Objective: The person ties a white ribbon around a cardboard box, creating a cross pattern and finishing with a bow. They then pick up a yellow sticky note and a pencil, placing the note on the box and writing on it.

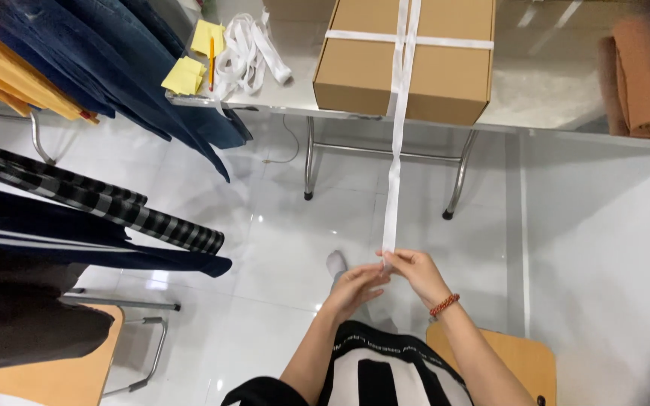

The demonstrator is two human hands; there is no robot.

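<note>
A glossy white tiled floor (265, 256) fills most of the view, and at the far side stands a white-topped table on thin metal legs (543, 90). On the left, dark blue denim garments (114, 68) hang down from the far left corner, with a black-and-white checked fabric (114, 203) and a plain dark navy cloth (77, 240) spread below them, nearer the viewer. A closed brown cardboard box (408, 68) sits at the near edge of the table, strapped across and lengthwise with white tape. At the far right of the table lies a folded orange-brown cloth (641, 75). To the left of the box rests a loose heap of white ribbon (246, 53), and beside that some yellow paper sheets (189, 68) with an orange pencil (211, 60) lying on them. A long flat white fabric strap (394, 173) runs from the top of the box over its near face and down through the air to the hands. At the near edge, wooden chair seats (520, 357) show on both sides of the person's black-and-white striped top (385, 376). The right hand (415, 271), with a red beaded bracelet (444, 304) on its wrist, pinches the lower end of the strap between thumb and fingers. The left hand (355, 286) is just beside it, fingers curled at the strap's end, the two hands almost touching.
</note>
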